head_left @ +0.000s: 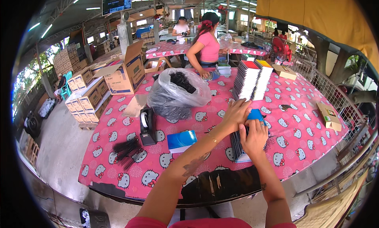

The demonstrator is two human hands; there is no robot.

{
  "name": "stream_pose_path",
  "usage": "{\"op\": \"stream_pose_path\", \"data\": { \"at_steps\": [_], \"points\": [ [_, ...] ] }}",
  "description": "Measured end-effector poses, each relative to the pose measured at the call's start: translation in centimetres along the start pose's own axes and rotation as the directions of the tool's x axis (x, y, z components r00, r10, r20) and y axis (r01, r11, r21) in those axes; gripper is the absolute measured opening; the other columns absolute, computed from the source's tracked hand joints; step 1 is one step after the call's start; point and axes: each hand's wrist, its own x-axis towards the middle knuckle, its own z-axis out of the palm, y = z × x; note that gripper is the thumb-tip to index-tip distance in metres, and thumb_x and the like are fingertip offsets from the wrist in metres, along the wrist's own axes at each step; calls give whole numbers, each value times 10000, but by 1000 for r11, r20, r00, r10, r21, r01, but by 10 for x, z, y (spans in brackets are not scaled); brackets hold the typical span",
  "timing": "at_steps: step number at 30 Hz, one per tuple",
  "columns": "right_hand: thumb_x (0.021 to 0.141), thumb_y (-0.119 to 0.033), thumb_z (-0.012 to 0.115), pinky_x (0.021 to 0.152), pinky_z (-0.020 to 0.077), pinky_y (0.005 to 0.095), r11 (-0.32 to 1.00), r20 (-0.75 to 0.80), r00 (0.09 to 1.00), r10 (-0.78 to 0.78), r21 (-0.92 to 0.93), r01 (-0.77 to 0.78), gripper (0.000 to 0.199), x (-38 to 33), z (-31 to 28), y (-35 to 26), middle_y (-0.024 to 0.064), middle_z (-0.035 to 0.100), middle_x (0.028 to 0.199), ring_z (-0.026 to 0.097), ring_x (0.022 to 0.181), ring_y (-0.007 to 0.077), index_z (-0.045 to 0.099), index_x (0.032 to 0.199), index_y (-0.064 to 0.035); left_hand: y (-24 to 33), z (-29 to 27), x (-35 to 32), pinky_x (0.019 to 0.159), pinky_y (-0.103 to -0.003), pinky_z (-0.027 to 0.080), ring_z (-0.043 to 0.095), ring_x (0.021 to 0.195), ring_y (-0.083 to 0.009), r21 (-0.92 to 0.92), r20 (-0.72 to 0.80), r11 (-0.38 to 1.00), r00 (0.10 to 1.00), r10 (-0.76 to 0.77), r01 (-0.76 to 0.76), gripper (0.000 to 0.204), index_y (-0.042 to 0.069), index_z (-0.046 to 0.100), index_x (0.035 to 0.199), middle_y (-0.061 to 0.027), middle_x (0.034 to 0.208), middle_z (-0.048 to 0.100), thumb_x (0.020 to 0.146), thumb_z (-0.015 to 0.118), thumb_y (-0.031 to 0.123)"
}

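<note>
Right of centre, a stack of spiral notebooks (239, 148) with blue covers and black wire bindings sits near the table's front edge. My left hand (236, 114) reaches across to its far end, fingers closed around the edge; their tips are partly hidden. My right hand (256, 138) lies over the top of the same stack, fingers bent over it and thumb along the left side. Between my hands a blue cover (256, 114) shows. Just beyond stand tall stacks of spiral notebooks (246, 80), topped by red and yellow covers.
On the pink patterned table (284, 161) are a blue notebook (181, 141), black wire bindings (126, 152), a tape dispenser (148, 129) and a plastic bag (169, 103) of black bindings. An open carton (124, 74) stands left. A co-worker (208, 46) stands across the table.
</note>
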Motion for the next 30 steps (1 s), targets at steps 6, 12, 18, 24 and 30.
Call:
{"op": "stream_pose_path", "data": {
  "at_steps": [6, 12, 18, 24, 30],
  "points": [
    [920, -309, 664, 843, 402, 450, 999, 9, 1000, 5, 42, -6, 259, -1, -13, -5, 87, 623, 991, 602, 934, 302, 625, 1038, -82, -9, -97, -66, 905, -450, 506, 635, 1080, -380, -29, 244, 933, 907, -342, 360, 324, 23, 645, 1202, -181, 1199, 655, 971, 626, 249],
    [923, -285, 650, 985, 352, 463, 997, -174, 982, -77, -16, 75, 291, -27, -3, 1, 84, 600, 1208, 556, 1185, 297, 625, 1134, -85, 2, -94, -21, 908, -437, 504, 643, 1075, -378, -152, 336, 895, 874, -352, 419, 364, 15, 640, 1211, -198, 1195, 657, 988, 615, 302],
    [961, -295, 602, 983, 350, 476, 999, -244, 969, -48, -12, 46, 288, -25, 9, 8, 125, 586, 1217, 545, 1189, 339, 597, 1136, -66, 11, -23, 61, 934, -491, 487, 660, 1028, -407, 28, 473, 976, 857, -204, 217, 547, -11, 681, 1144, -231, 1084, 692, 1018, 479, 481],
    [990, -333, 556, 967, 350, 488, 1000, -238, 971, -12, -3, 11, 311, -29, 12, 11, 138, 576, 1159, 548, 1139, 346, 571, 1123, -52, 1, 15, 61, 950, -541, 491, 661, 1005, -488, 231, 746, 919, 547, -379, 320, 800, -38, 725, 999, -336, 1018, 679, 1034, 254, 608],
    [998, -377, 511, 910, 356, 455, 998, -202, 979, 12, -65, -25, 330, -34, 18, 13, 110, 609, 1080, 567, 1012, 307, 582, 1078, -65, -12, 36, 40, 880, -548, 523, 687, 886, -476, 153, 785, 983, 592, -183, 100, 622, 21, 696, 1112, -281, 951, 703, 1055, 301, 499]
  ]
}}
